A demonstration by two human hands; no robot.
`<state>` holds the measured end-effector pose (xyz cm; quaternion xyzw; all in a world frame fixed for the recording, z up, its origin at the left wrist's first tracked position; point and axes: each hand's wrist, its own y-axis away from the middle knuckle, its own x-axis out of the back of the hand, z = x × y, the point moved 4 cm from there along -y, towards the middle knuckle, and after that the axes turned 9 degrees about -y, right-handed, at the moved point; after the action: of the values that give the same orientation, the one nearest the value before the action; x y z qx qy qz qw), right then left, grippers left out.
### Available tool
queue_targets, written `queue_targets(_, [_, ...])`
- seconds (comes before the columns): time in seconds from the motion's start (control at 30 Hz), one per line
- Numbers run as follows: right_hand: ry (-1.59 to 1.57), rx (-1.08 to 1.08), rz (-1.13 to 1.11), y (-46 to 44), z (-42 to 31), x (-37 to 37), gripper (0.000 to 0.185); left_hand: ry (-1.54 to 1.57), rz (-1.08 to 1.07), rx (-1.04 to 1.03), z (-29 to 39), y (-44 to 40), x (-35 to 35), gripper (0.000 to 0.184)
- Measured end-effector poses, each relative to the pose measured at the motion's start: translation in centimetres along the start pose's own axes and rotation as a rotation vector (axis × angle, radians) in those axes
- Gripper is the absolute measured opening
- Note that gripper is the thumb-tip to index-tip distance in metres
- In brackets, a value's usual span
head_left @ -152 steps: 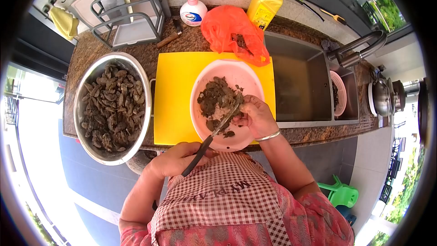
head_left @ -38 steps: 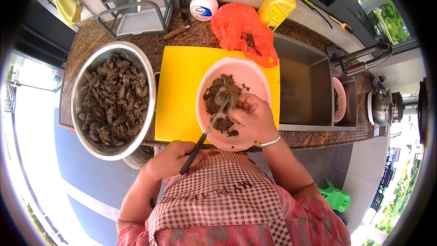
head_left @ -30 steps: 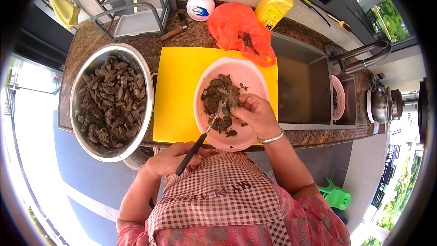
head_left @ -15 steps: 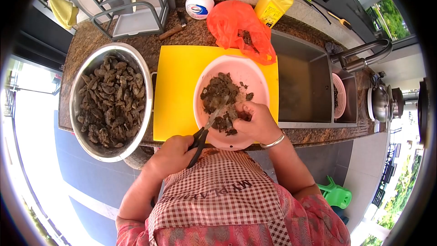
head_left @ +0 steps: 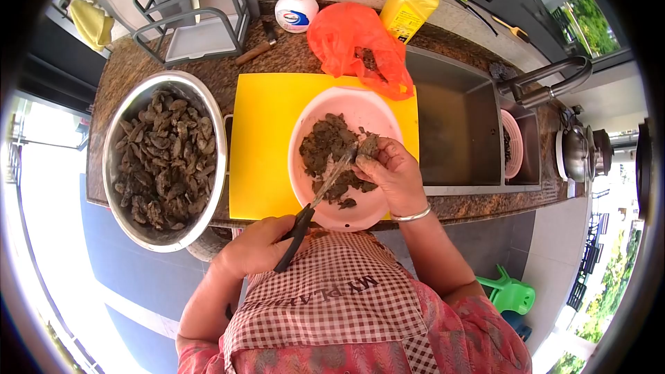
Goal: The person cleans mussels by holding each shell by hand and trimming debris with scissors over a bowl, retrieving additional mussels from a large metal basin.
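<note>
My left hand [head_left: 260,246] is wrapped round the black handles of a pair of scissors [head_left: 296,230], whose blades point up and right over a pink bowl [head_left: 299,180]. Between the fingers of my right hand [head_left: 391,170] is a small dark brown piece [head_left: 369,144], close to the blade tips; it looks like a shellfish. Dark clumps [head_left: 325,142] lie in the bowl, which stands on a yellow board [head_left: 260,145]. At the left, a metal basin [head_left: 222,145] holds many brown pieces of similar look.
Behind the board are a red plastic bag [head_left: 339,34], a pink-topped soap bottle [head_left: 296,10] and a yellow pump bottle [head_left: 409,10]. A sink [head_left: 460,131] with a faucet [head_left: 554,86] is on the right. A rack [head_left: 201,21] and a wooden-handled tool [head_left: 256,51] stand back left.
My right hand has risen slightly, and the dark piece now shows at its fingertips. The scissor blades have shifted with it. The whole view has moved slightly.
</note>
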<state>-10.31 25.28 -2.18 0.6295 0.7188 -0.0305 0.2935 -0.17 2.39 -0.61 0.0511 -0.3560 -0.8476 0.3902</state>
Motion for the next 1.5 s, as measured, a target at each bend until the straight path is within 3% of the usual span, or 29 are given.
queue_targets(0.17, [0.079,0.087,-0.066,-0.1,1.9,0.5,0.025,-0.088,0.073,-0.028,0.5,-0.3,-0.1,0.044])
queue_targets(0.47, [-0.035,0.055,-0.028,0.6,1.9,-0.4,0.026,-0.046,0.075,-0.076,-0.6,-0.7,-0.3,0.04])
queue_targets(0.67, [0.029,0.093,-0.048,0.1,3.0,1.4,0.025,0.549,-0.143,0.031,0.1,-0.4,-0.4,0.034])
queue_targets(0.77, [0.159,0.168,-0.156,1.3,0.9,0.4,0.026,0.677,-0.069,0.003,0.2,-1.0,-0.4,0.035])
queue_targets(0.8, [0.134,0.141,-0.157,1.5,0.9,0.3,0.027,0.629,0.041,0.011,-0.2,-1.3,-0.4,0.037])
queue_targets(0.97, [-0.035,0.068,-0.057,1.7,-0.8,0.9,0.03,0.497,-0.126,0.013,0.0,-0.6,-0.6,0.037])
queue_targets(1.03, [0.072,0.277,0.11,1.2,-2.7,3.2,0.035,0.425,-0.146,-0.054,-0.9,-0.7,-0.7,0.037])
queue_targets(1.07, [0.169,0.342,0.187,0.9,-3.9,5.0,0.036,0.344,-0.141,0.039,-1.1,-0.2,-0.6,0.035])
queue_targets(1.1, [0.269,0.408,0.265,0.7,-5.3,7.0,0.037,0.061,-0.03,0.035,-0.8,0.4,-0.1,0.036])
queue_targets(1.17, [0.765,0.496,0.343,0.0,-6.7,11.9,0.035,-0.506,0.193,0.02,0.1,1.5,0.6,0.039])
queue_targets(1.2, [1.013,0.534,0.377,-0.4,-6.9,13.2,0.035,-0.491,0.244,0.052,0.4,1.9,0.7,0.038])
queue_targets(1.3, [1.146,0.516,0.4,-0.9,-6.7,13.4,0.03,-0.515,0.316,0.105,0.6,2.7,1.0,0.037])
queue_targets(1.4, [0.397,0.275,0.25,-1.7,-5.1,11.5,0.032,-0.358,0.343,0.143,-0.5,3.0,1.0,0.032])
queue_targets(1.5, [-0.193,0.132,-0.038,-1.9,-5.1,8.4,0.035,-0.14,0.32,0.096,-1.7,2.8,0.6,0.036])
